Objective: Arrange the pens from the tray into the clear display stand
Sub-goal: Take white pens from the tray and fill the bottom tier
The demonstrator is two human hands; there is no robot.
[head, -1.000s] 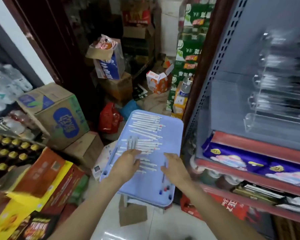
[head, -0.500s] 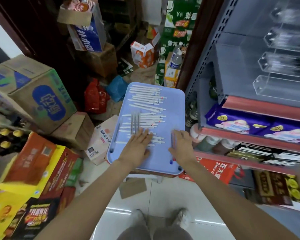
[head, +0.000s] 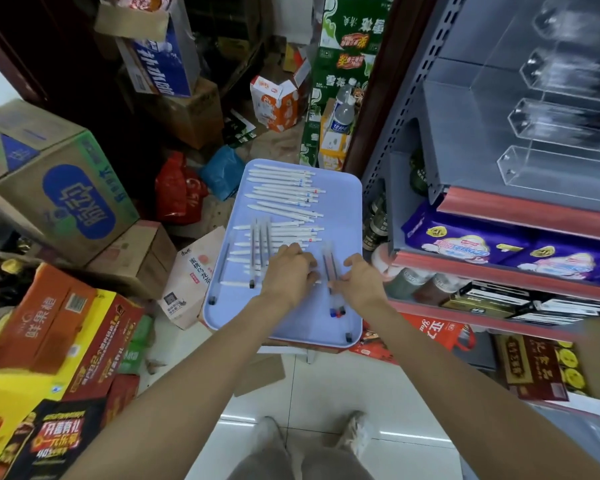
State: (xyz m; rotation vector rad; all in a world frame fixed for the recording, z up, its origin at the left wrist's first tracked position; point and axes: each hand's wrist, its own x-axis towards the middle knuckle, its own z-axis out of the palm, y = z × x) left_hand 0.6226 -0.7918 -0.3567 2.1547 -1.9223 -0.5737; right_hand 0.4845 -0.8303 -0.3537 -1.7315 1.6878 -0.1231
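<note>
Tray: a pale blue tray (head: 340, 209) with rounded corners sits low in front of the person, just left of the shelving unit; what carries it is hidden.
White pens: many white pens (head: 284, 192) lie crosswise in loose rows over the far and middle parts of the tray.
Clear pens: a few clear-barrelled pens (head: 260, 251) lie lengthwise across the white rows; 1 more lies along the tray's left edge, and a small bunch (head: 329, 268) with red, blue and black ends lies between the hands.
Left hand: the left hand (head: 290, 273) rests palm down on the near rows of white pens, fingers curled onto them; whether it actually grips any pen cannot be told.
Right hand: the right hand (head: 359, 282) lies on the tray just right of the clear bunch, thumb and fingers closing on those barrels, apparently pinching them.
Display stand: the clear display stand (head: 548, 133) sits on an upper grey shelf at right, its stepped troughs partly blurred; contents cannot be told.
Shelf below: purple snack packets (head: 465, 240) lie on the red-edged shelf under the stand.
Surroundings: cardboard boxes (head: 59, 188) and green drink cartons (head: 343, 74) crowd the floor to the left and behind the tray.
</note>
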